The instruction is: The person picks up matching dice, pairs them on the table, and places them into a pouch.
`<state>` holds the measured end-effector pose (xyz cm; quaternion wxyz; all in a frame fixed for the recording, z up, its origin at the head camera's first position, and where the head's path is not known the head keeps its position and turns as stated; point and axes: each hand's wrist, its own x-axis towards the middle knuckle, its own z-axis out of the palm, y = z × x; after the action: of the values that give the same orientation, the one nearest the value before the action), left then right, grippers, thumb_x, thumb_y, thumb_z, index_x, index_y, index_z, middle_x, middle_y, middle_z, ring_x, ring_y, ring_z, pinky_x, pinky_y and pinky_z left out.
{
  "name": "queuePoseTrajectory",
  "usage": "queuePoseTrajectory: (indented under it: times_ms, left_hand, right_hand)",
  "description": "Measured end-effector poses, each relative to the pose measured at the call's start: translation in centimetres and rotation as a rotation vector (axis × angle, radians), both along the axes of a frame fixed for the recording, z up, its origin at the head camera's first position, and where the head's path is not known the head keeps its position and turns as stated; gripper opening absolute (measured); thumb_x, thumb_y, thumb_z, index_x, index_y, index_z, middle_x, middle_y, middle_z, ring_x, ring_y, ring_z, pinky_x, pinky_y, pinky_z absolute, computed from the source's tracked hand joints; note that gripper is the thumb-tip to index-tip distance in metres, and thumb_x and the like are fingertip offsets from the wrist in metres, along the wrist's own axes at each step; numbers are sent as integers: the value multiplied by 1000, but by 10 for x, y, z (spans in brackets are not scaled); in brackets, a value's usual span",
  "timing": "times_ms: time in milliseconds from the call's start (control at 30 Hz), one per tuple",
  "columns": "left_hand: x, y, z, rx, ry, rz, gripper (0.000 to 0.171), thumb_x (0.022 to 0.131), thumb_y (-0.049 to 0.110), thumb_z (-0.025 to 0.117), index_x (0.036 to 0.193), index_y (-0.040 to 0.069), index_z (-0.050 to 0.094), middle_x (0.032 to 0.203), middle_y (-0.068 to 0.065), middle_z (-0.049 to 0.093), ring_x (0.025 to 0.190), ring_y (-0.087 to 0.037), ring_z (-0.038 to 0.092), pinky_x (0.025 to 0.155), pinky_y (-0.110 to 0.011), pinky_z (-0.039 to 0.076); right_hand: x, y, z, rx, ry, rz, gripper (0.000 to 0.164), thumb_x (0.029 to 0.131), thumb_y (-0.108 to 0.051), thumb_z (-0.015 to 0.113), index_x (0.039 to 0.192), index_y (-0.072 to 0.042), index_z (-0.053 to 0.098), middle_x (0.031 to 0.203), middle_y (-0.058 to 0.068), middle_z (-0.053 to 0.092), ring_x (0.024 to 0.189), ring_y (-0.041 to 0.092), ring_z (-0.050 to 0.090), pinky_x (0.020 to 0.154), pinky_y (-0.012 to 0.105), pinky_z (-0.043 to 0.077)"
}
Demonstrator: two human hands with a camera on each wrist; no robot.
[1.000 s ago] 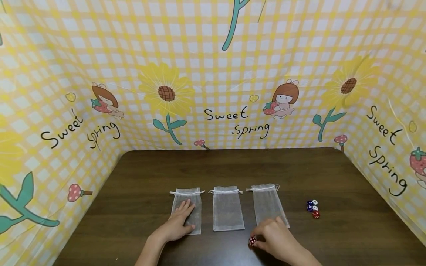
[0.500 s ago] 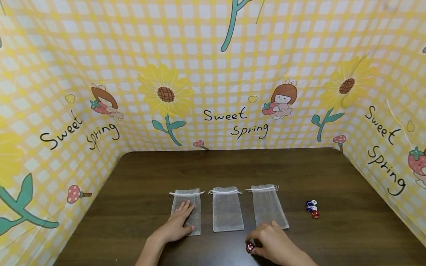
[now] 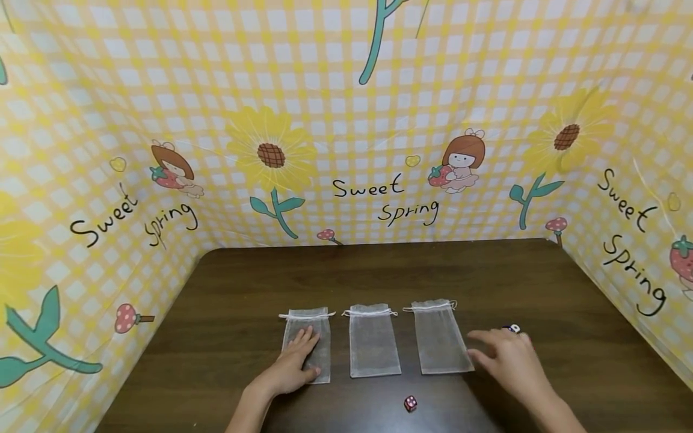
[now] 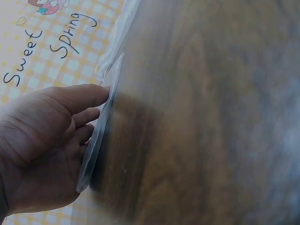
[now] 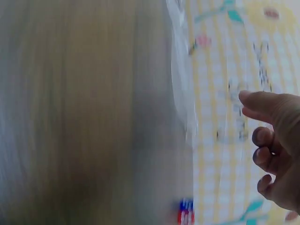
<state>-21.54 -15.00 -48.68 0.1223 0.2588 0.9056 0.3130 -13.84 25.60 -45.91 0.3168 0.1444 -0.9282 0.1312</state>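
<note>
Three sheer white drawstring bags lie flat in a row: the left bag (image 3: 322,355), the middle bag (image 3: 373,346) and the right bag (image 3: 443,343). My left hand (image 3: 292,365) rests on the left bag with fingers spread; the left wrist view shows that bag's edge (image 4: 96,145) against the fingers. A dark red die (image 3: 411,403) sits alone in front of the bags. My right hand (image 3: 511,364) hovers beside the right bag, holding nothing, its fingers loosely bent. Behind it a white die (image 3: 515,328) peeks out; blue and red dice (image 5: 186,212) appear blurred in the right wrist view.
The dark wooden table (image 3: 352,270) carries everything. A yellow checked cloth (image 3: 357,138) with flower prints rises around its back and sides.
My right hand has let go of the dark red die, leaving it on the table, and moved right and away toward the other dice. My left hand stays on the left bag.
</note>
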Motion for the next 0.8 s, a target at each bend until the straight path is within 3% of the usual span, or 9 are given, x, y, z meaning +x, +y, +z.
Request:
queuePoseTrajectory:
  times_ms: [100,233,367,500,633,800]
  left_hand:
    - [0,1,-1,0,10,6,66,83,14,66,138,-6,34,146,-28,19,135,-42,10,106,-57,11]
    - [0,0,-2,-2,17,5,66,83,14,66,138,-6,35,146,-28,19,135,-42,10,106,-57,11]
    - [1,-2,-1,2,1,7,67,84,14,66,139,-6,34,146,-27,18,135,-42,9,106,-58,10]
    - [1,-4,1,1,-4,7,67,84,15,66,139,-6,34,147,-27,17,135,-43,9,106,-59,9]
    - [1,-3,1,0,-2,2,66,84,15,65,139,-6,33,146,-28,18,135,-43,9,106,-59,9]
    - [1,0,1,7,-1,-3,66,84,14,65,138,-7,34,146,-29,18,135,-44,9,105,-59,10]
  right_hand:
    - [1,23,3,-19,-90,-144,28,65,-22,81,90,-14,72,62,-9,57,58,11,52,54,31,30]
    - [2,46,6,-59,-305,-311,29,75,-28,76,97,-9,71,76,10,67,67,32,60,54,41,32]
    - [1,58,7,-84,-479,-418,43,81,-38,68,105,-3,67,81,17,67,67,36,59,54,44,32]
    - [-2,64,3,-104,-593,-458,51,82,-47,64,104,-1,66,80,14,67,72,39,60,56,45,34]
    - [-2,68,2,-126,-668,-463,44,81,-49,63,94,-7,71,77,7,67,75,38,60,58,46,36]
    - [-3,71,-1,-127,-684,-452,32,81,-42,66,88,-11,73,88,15,68,78,40,61,58,48,39]
